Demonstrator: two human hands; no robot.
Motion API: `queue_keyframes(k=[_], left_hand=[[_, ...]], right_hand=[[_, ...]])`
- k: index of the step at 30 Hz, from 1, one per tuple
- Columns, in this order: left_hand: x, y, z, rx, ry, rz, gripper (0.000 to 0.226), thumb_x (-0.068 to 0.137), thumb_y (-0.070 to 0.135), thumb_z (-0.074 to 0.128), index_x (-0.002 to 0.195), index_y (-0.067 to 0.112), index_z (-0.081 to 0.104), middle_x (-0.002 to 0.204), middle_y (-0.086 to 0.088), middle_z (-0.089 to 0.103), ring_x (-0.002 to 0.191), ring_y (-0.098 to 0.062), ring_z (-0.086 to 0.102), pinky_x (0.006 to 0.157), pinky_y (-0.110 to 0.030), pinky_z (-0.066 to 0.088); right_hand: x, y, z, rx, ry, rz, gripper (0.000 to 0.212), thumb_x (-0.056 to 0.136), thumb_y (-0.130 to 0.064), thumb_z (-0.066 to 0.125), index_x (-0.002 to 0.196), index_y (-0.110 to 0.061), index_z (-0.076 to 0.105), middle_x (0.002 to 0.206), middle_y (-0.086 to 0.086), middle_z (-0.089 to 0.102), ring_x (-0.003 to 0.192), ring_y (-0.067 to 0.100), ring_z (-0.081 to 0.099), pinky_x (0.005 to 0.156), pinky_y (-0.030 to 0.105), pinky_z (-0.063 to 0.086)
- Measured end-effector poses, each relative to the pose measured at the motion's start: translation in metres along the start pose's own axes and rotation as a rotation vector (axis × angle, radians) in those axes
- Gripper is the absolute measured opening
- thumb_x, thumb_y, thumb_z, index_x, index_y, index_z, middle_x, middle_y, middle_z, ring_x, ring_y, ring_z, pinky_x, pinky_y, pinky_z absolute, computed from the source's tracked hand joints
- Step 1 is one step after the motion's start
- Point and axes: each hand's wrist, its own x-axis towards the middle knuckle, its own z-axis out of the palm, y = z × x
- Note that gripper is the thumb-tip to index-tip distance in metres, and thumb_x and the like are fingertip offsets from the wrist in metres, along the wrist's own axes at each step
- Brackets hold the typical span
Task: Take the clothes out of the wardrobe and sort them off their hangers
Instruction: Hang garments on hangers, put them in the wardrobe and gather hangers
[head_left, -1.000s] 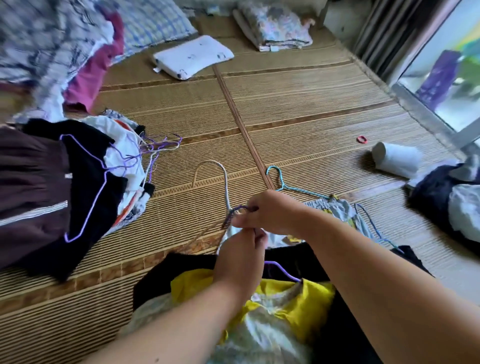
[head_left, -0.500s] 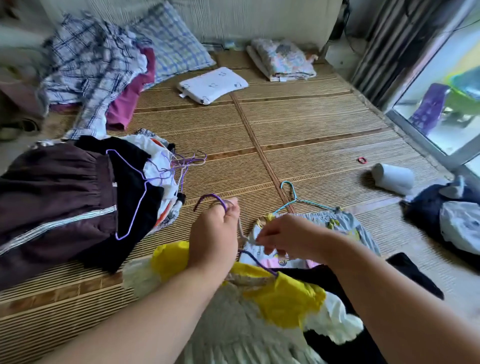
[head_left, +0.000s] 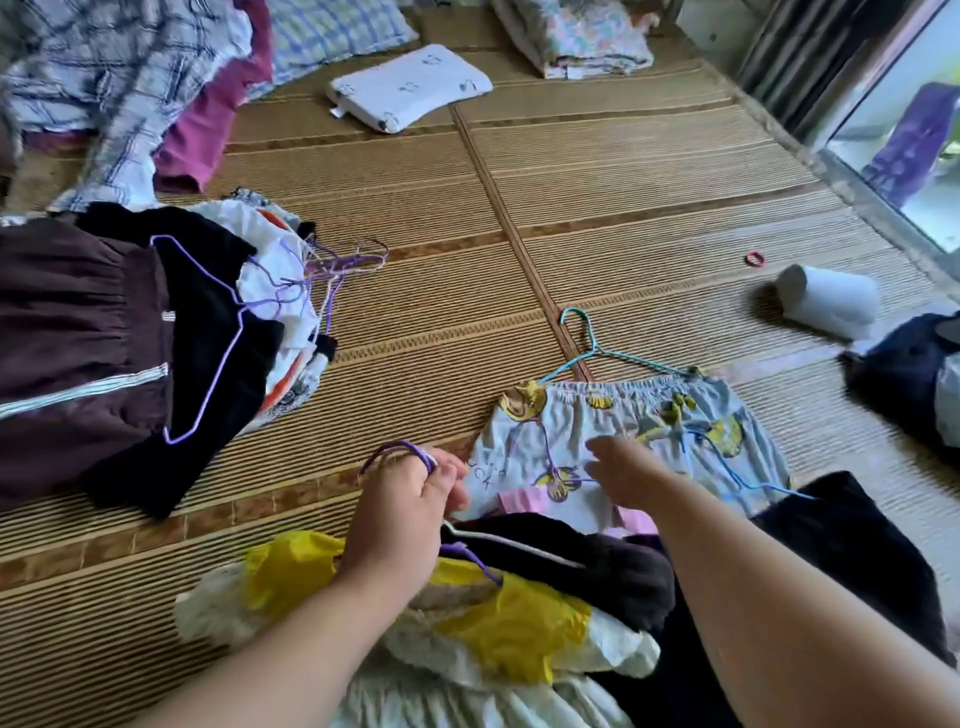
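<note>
Bottom centre, a yellow top (head_left: 509, 629) lies on the mat (head_left: 415, 364), with a purple hanger (head_left: 399, 447) in its neck. The left hand (head_left: 405, 512) has its fingers curled round the hanger's hook. Just right of it, the right hand (head_left: 621, 470), fingers loosely spread, is over printed shorts (head_left: 613, 415) on a teal hanger (head_left: 584, 338). At frame left lies a pile (head_left: 104, 338) of dark clothes on hangers. At the top is a white pillow (head_left: 410, 85).

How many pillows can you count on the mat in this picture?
2. A white pillow lies at the far middle of the mat; a blue checked pillow lies behind it to the left, partly cut off by the frame. More may be hidden.
</note>
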Motion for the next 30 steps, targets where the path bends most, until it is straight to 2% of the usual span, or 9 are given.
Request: queue_keyframes(k=[3, 7, 9, 12, 14, 18, 21, 26, 30], left_hand=[[0.012, -0.010, 0.015, -0.008, -0.014, -0.006, 0.025, 0.096, 0.009, 0.046, 0.080, 0.019, 0.062, 0.067, 0.001, 0.068, 0.058, 0.004, 0.059, 0.054, -0.010, 0.043], [0.029, -0.016, 0.031, -0.049, -0.007, -0.035, 0.026, 0.097, 0.012, 0.045, 0.079, 0.021, 0.061, 0.065, 0.005, 0.068, 0.061, 0.004, 0.062, 0.055, -0.011, 0.042], [0.033, -0.017, 0.036, -0.073, -0.009, -0.049, 0.027, 0.098, 0.012, 0.044, 0.080, 0.021, 0.061, 0.066, 0.004, 0.068, 0.062, 0.003, 0.063, 0.058, -0.013, 0.042], [0.034, -0.014, 0.040, -0.097, -0.034, -0.069, 0.028, 0.098, 0.012, 0.044, 0.079, 0.023, 0.061, 0.067, 0.003, 0.068, 0.064, 0.000, 0.064, 0.062, -0.019, 0.044], [0.031, -0.010, 0.037, -0.119, -0.030, -0.061, 0.028, 0.097, 0.012, 0.045, 0.078, 0.023, 0.062, 0.066, 0.003, 0.068, 0.063, 0.000, 0.064, 0.059, -0.011, 0.046], [0.020, 0.010, 0.023, -0.094, -0.033, -0.024, 0.029, 0.098, 0.016, 0.044, 0.075, 0.024, 0.061, 0.062, 0.004, 0.065, 0.055, 0.006, 0.057, 0.052, -0.006, 0.039], [0.006, 0.039, 0.002, -0.137, -0.051, 0.041, 0.030, 0.098, 0.019, 0.043, 0.073, 0.025, 0.059, 0.058, 0.003, 0.063, 0.054, 0.002, 0.056, 0.060, -0.016, 0.047], [-0.034, 0.101, -0.062, -0.327, -0.131, 0.192, 0.030, 0.098, 0.010, 0.042, 0.076, 0.021, 0.059, 0.054, 0.005, 0.055, 0.050, -0.004, 0.055, 0.044, -0.012, 0.042], [-0.085, 0.151, -0.119, -0.388, -0.203, 0.239, 0.027, 0.098, 0.013, 0.043, 0.077, 0.020, 0.059, 0.053, 0.007, 0.055, 0.058, -0.012, 0.056, 0.042, -0.026, 0.046]], right_hand=[[0.029, 0.012, 0.031, -0.143, -0.086, -0.047, 0.043, 0.097, -0.031, 0.045, 0.137, -0.016, 0.044, 0.135, 0.011, 0.051, 0.120, 0.026, 0.051, 0.089, 0.027, 0.040], [0.048, 0.012, 0.046, -0.158, -0.087, -0.090, 0.040, 0.085, -0.046, 0.058, 0.115, -0.019, 0.059, 0.114, 0.012, 0.061, 0.103, 0.031, 0.058, 0.080, 0.032, 0.047], [0.047, 0.013, 0.040, -0.081, -0.127, -0.091, 0.035, 0.082, -0.047, 0.064, 0.103, -0.018, 0.066, 0.104, 0.008, 0.066, 0.096, 0.026, 0.060, 0.070, 0.027, 0.044], [0.037, 0.016, 0.021, 0.186, -0.126, -0.139, 0.013, 0.083, -0.035, 0.069, 0.089, -0.023, 0.070, 0.084, -0.002, 0.066, 0.081, 0.017, 0.060, 0.059, 0.018, 0.042], [0.021, 0.012, 0.002, 0.327, -0.089, -0.156, 0.006, 0.083, -0.031, 0.070, 0.084, -0.025, 0.070, 0.073, -0.008, 0.063, 0.064, 0.009, 0.055, 0.045, 0.008, 0.038], [-0.019, -0.007, -0.026, 0.421, -0.010, -0.186, 0.002, 0.082, -0.027, 0.072, 0.083, -0.025, 0.071, 0.060, -0.012, 0.060, 0.035, -0.004, 0.044, 0.035, 0.008, 0.030], [-0.052, -0.030, -0.046, 0.466, 0.068, -0.206, 0.002, 0.081, -0.025, 0.073, 0.082, -0.025, 0.072, 0.059, -0.012, 0.060, 0.038, -0.005, 0.045, 0.040, 0.009, 0.032], [-0.127, -0.074, -0.087, 0.443, 0.171, -0.230, 0.017, 0.078, -0.027, 0.075, 0.065, -0.034, 0.068, 0.065, 0.001, 0.058, 0.060, 0.012, 0.046, 0.047, 0.021, 0.033], [-0.214, -0.105, -0.131, 0.430, 0.280, -0.221, 0.021, 0.077, -0.026, 0.076, 0.062, -0.037, 0.066, 0.062, -0.003, 0.059, 0.061, 0.011, 0.045, 0.053, 0.023, 0.033]])
